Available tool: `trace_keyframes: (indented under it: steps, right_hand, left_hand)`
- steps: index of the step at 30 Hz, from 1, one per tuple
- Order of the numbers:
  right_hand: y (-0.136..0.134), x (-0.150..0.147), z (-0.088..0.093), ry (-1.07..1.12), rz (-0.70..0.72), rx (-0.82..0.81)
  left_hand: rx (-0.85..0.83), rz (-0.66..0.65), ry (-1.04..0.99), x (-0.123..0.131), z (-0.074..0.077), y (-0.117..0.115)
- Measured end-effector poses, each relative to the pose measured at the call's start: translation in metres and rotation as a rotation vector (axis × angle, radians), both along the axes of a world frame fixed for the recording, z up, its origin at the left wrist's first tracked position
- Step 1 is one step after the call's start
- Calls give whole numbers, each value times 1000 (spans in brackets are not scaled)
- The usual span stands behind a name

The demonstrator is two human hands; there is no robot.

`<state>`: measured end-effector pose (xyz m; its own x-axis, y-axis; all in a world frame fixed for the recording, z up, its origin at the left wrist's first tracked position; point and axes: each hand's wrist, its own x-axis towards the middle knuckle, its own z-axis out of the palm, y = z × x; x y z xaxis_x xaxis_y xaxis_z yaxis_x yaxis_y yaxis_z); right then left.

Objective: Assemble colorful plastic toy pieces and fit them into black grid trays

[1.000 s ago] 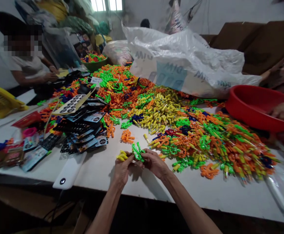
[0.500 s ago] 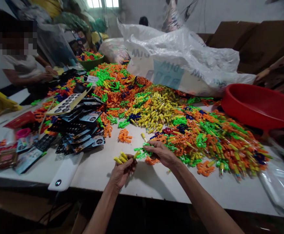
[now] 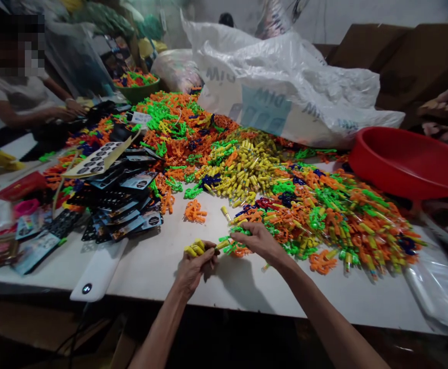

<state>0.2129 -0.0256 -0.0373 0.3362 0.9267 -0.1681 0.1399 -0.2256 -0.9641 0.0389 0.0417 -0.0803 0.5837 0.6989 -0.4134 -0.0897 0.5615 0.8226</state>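
My left hand (image 3: 194, 269) is closed around several small yellow tubes (image 3: 195, 248), low over the table's near part. Its thumb and fingers also pinch one yellow tube (image 3: 221, 245) that points at the green plastic toy (image 3: 229, 248). Just to the right, my right hand (image 3: 258, 240) is closed on that branching green toy, with its fingertips partly hiding it. Whether tube and toy touch, I cannot tell. Beyond my right fingers lies a loose yellow tube (image 3: 226, 213) with a clear end. An orange toy (image 3: 195, 211) lies apart on the white table (image 3: 162, 271).
A yellow tube heap (image 3: 247, 169) and mixed toys with tubes (image 3: 347, 220) spread beyond my hands. Black printed cards (image 3: 127, 205) and a white power bank (image 3: 99, 271) are left. A red basin (image 3: 408, 164) and large plastic bag (image 3: 293, 92) stand behind. Another person (image 3: 20, 97) works far left.
The pinched yellow tube now shows more clearly between my hands, lined up with the green toy. My right hand has shifted slightly rightward. The view has tilted a little.
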Motion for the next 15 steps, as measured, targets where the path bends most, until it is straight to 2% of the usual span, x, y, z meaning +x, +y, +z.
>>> trace_keyframes:
  steps: [2, 4, 7, 9, 10, 11, 15]
  right_hand:
    - [-4, 5, -1, 0, 29, -43]
    - [-8, 15, -1, -123, 27, -97]
    - [-7, 33, 4, -590, -114, -205]
    - [8, 36, 7, -920, -232, -248]
    - [20, 33, 8, -1016, -238, -255]
    - [34, 25, 7, -1057, -204, -250]
    - [101, -22, -9, -1003, 171, -260]
  left_hand:
    - [15, -19, 24, 4, -1, 0]
    - [69, -33, 90, 5, -1, 2]
    - [177, 74, 210, 0, -1, 10]
    - [187, 168, 263, -5, 0, 16]
    - [182, 197, 269, -7, 0, 20]
    - [181, 206, 261, -9, 1, 22]
    - [256, 133, 250, -13, 3, 30]
